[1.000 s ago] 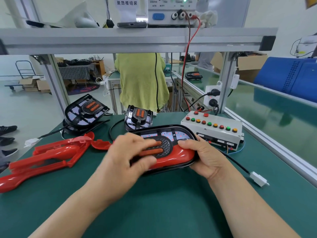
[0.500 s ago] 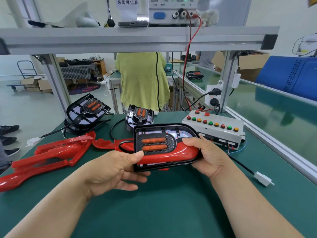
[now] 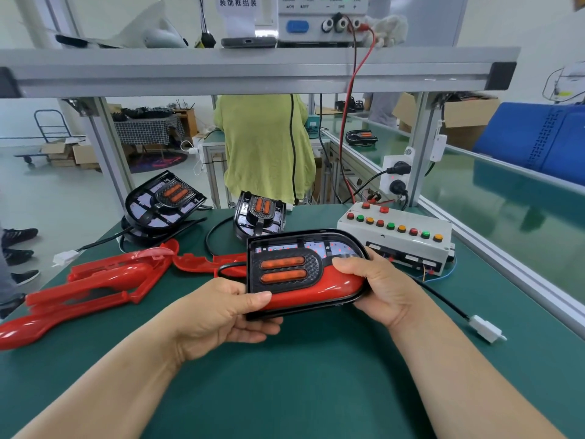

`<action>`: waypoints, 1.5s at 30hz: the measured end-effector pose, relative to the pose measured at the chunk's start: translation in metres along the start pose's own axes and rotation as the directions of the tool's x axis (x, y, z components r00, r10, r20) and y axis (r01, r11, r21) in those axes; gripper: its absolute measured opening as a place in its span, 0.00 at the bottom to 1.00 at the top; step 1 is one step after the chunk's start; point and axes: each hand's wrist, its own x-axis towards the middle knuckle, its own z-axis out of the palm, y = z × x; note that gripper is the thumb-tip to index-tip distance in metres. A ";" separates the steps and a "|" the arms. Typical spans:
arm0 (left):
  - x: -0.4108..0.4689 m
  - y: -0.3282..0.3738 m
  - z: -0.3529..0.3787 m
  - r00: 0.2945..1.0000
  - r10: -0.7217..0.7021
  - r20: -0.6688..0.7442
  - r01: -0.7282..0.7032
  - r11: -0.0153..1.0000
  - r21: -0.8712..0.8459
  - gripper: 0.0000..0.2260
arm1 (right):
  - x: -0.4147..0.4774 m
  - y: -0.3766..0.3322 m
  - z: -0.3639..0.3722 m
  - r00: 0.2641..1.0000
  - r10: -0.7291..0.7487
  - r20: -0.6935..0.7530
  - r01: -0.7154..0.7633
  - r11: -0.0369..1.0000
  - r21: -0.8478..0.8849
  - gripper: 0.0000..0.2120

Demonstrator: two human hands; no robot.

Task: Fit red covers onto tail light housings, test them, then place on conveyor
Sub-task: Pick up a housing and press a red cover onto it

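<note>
Tail light housing (image 3: 286,269), 1, red cover (image 3: 332,288) fitted: held over counter (image 3: 316,375) centre, left grip (image 3: 218,315) and right grip (image 3: 380,286) each clasping one end. Bare housing (image 3: 164,201), far-left corner; second bare housing (image 3: 261,213), far edge.

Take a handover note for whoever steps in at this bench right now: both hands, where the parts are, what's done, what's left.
Left hand grips the left end of the tail light; right hand grips its right end.
Its red cover looks fitted.
Two bare housings stand at the back; loose red covers lie at left.
Button test box sits behind; a white connector lies unplugged at right.
Left to do: test this unit, place it on the conveyor, then cover the other two.
</note>
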 end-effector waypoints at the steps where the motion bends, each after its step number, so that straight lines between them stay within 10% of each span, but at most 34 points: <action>1: 0.000 0.000 0.000 1.000 -0.001 -0.003 0.001 1.000 0.002 0.18 | 0.000 0.000 0.000 1.000 -0.001 0.004 0.001 1.000 -0.003 0.20; 25: 0.003 -0.002 -0.002 1.000 -0.012 0.023 0.011 0.999 0.037 0.20 | 0.001 0.001 -0.006 0.998 0.034 0.044 -0.034 0.999 0.002 0.21; 34: -0.007 0.008 -0.019 0.986 0.056 -0.160 0.007 0.929 0.369 0.23 | 0.001 0.001 -0.006 0.999 0.039 -0.002 -0.039 0.999 0.005 0.15; 36: -0.006 0.009 -0.032 0.910 0.223 -0.349 -0.018 0.863 0.505 0.19 | -0.001 0.001 -0.005 0.999 0.042 -0.010 -0.042 0.999 0.002 0.14; 40: -0.013 0.016 -0.070 0.544 0.533 -0.648 0.189 0.675 0.713 0.12 | -0.002 0.001 -0.003 0.998 0.049 -0.030 -0.049 0.998 -0.029 0.19; 45: -0.030 0.021 -0.112 0.567 0.248 -0.786 0.618 0.502 0.604 0.10 | -0.003 0.000 -0.002 0.999 0.043 -0.007 -0.043 0.998 -0.044 0.11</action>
